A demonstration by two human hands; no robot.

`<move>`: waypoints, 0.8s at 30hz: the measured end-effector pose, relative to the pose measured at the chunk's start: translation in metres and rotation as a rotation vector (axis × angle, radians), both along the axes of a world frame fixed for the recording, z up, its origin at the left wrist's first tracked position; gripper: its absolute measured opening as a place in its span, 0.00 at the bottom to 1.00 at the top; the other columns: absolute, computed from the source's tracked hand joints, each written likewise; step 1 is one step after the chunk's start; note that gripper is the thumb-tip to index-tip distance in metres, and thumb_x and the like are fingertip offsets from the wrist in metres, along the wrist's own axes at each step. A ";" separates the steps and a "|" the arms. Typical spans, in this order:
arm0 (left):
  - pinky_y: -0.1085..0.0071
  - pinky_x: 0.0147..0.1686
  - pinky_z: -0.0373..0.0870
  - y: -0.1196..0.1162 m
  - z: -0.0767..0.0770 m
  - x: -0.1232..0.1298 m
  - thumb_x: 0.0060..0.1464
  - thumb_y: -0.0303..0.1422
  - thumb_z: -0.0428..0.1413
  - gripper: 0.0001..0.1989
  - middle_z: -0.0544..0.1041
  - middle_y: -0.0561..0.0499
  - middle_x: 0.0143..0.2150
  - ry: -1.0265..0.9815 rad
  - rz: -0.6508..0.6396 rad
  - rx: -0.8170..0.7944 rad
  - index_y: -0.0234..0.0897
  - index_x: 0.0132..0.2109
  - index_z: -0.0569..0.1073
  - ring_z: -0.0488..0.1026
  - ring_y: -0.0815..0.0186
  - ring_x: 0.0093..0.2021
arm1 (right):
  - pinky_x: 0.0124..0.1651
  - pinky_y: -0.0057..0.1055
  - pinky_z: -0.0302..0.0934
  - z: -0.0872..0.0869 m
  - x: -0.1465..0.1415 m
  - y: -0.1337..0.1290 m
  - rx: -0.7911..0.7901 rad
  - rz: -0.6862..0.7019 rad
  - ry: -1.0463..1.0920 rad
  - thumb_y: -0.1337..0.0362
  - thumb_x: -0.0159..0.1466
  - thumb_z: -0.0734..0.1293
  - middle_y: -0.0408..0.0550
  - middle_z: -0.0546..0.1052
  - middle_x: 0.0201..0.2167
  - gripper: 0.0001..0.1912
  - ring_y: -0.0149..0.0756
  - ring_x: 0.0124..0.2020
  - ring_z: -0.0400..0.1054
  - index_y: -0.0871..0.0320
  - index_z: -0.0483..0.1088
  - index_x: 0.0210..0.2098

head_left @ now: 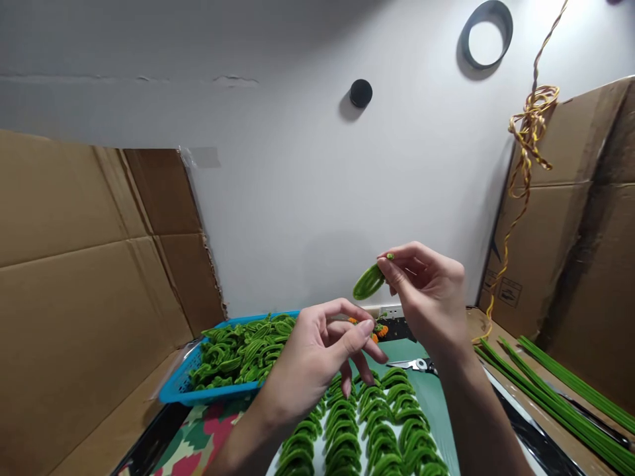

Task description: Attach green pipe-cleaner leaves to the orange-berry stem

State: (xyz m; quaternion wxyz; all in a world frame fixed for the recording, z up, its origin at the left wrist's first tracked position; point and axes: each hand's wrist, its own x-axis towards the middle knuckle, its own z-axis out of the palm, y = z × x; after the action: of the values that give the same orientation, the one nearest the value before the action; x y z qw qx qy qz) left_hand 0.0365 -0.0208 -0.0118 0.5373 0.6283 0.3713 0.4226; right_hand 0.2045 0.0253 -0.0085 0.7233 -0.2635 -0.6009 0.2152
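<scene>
Between the thumb and fingers of my right hand (429,284) is a green pipe-cleaner leaf (368,283), a flattened loop tilted down to the left. Its short end pokes out above my fingertips. Lower and to the left, my left hand (330,344) is loosely curled, thumb and index tips close together and the other fingers apart; nothing shows in it. Below both hands, rows of similar green pipe-cleaner leaves (342,430) lie overlapping on a white surface. My left hand partly covers the far end of the rows.
A blue basket (173,390) heaped with green pipe-cleaner pieces stands left. Scissors (414,365) lie on the green mat (439,400), with orange pieces (381,330) behind. Long green pipe cleaners (555,396) lie right. Cardboard panels (89,231) flank the white wall (278,218); a yellow cord (530,132) hangs right.
</scene>
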 end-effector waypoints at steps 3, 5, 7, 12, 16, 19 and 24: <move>0.81 0.16 0.68 0.004 0.003 -0.002 0.63 0.48 0.59 0.19 0.84 0.42 0.40 -0.020 -0.014 0.024 0.35 0.46 0.72 0.79 0.68 0.26 | 0.26 0.29 0.65 0.003 0.015 0.000 -0.054 0.081 -0.059 0.57 0.64 0.74 0.46 0.78 0.28 0.09 0.29 0.25 0.70 0.57 0.78 0.36; 0.80 0.16 0.71 0.007 0.004 -0.004 0.64 0.49 0.57 0.20 0.84 0.41 0.45 -0.057 -0.015 0.030 0.35 0.46 0.72 0.81 0.67 0.29 | 0.25 0.28 0.66 0.003 0.017 0.000 -0.090 0.153 -0.072 0.57 0.64 0.74 0.46 0.79 0.29 0.09 0.29 0.25 0.71 0.57 0.78 0.37; 0.78 0.17 0.72 0.009 0.003 -0.006 0.64 0.48 0.59 0.19 0.84 0.41 0.47 -0.094 -0.005 0.037 0.36 0.48 0.71 0.81 0.66 0.28 | 0.27 0.28 0.68 0.002 0.012 -0.002 -0.094 0.206 -0.077 0.58 0.63 0.75 0.47 0.81 0.31 0.09 0.30 0.27 0.73 0.57 0.79 0.38; 0.79 0.15 0.69 0.014 -0.004 -0.008 0.60 0.44 0.64 0.17 0.85 0.45 0.39 -0.120 0.079 0.092 0.35 0.41 0.71 0.77 0.70 0.20 | 0.33 0.29 0.74 0.001 -0.008 -0.003 -0.121 0.326 -0.074 0.61 0.60 0.77 0.46 0.82 0.33 0.08 0.33 0.32 0.77 0.56 0.81 0.38; 0.78 0.18 0.69 0.014 -0.007 -0.009 0.54 0.40 0.69 0.17 0.84 0.48 0.32 -0.129 0.232 0.189 0.34 0.34 0.71 0.76 0.70 0.19 | 0.34 0.32 0.77 -0.003 -0.026 -0.004 -0.217 0.439 0.016 0.60 0.59 0.78 0.49 0.84 0.34 0.10 0.37 0.34 0.79 0.57 0.82 0.38; 0.79 0.18 0.68 0.016 -0.006 -0.011 0.48 0.38 0.73 0.19 0.80 0.53 0.24 -0.155 0.357 0.221 0.35 0.33 0.72 0.76 0.69 0.19 | 0.37 0.35 0.78 -0.010 -0.039 -0.006 -0.203 0.303 0.042 0.60 0.64 0.74 0.48 0.84 0.34 0.08 0.37 0.33 0.78 0.56 0.83 0.39; 0.77 0.18 0.66 0.020 0.004 -0.024 0.49 0.39 0.71 0.18 0.77 0.56 0.22 -0.054 0.316 0.193 0.37 0.34 0.70 0.75 0.69 0.19 | 0.42 0.33 0.77 -0.016 -0.045 -0.003 0.016 0.064 -0.194 0.65 0.70 0.66 0.43 0.84 0.37 0.12 0.32 0.34 0.78 0.51 0.83 0.44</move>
State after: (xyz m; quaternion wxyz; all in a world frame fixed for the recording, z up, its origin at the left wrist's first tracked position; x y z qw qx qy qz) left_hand 0.0123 -0.0010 -0.0083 0.4112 0.5991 0.4086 0.5523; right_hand 0.1596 0.0223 -0.0250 0.6566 -0.2579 -0.6779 0.2068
